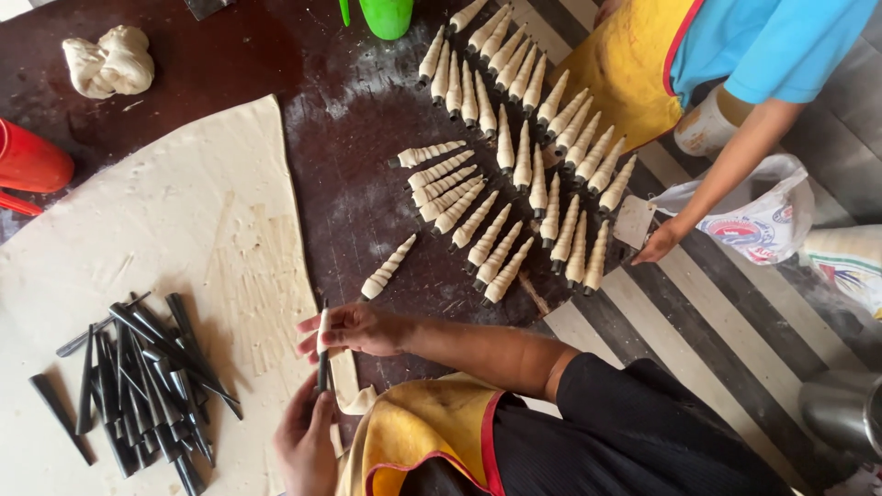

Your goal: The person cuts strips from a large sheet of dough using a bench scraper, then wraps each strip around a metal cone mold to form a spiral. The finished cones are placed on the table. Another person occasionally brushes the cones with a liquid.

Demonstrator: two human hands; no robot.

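Dark floured worktable [340,138], head view. Black cone mould [322,363] stands nearly vertical in frame at lower centre, dough strip [349,390] trailing from it. Right hand [354,329] pinches its upper end, fingers closed; left hand [308,436] grips the lower end from below. Wrapped cones [514,156] fan out upper right; bare moulds [147,377] lower left on the dough sheet [156,211].

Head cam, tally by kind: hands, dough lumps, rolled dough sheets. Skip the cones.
Hands: 3 (left hand and right hand, both gripping a black cone mould; co-worker's hand)
Dough lump: 1
Rolled dough sheet: 1
Total: 5
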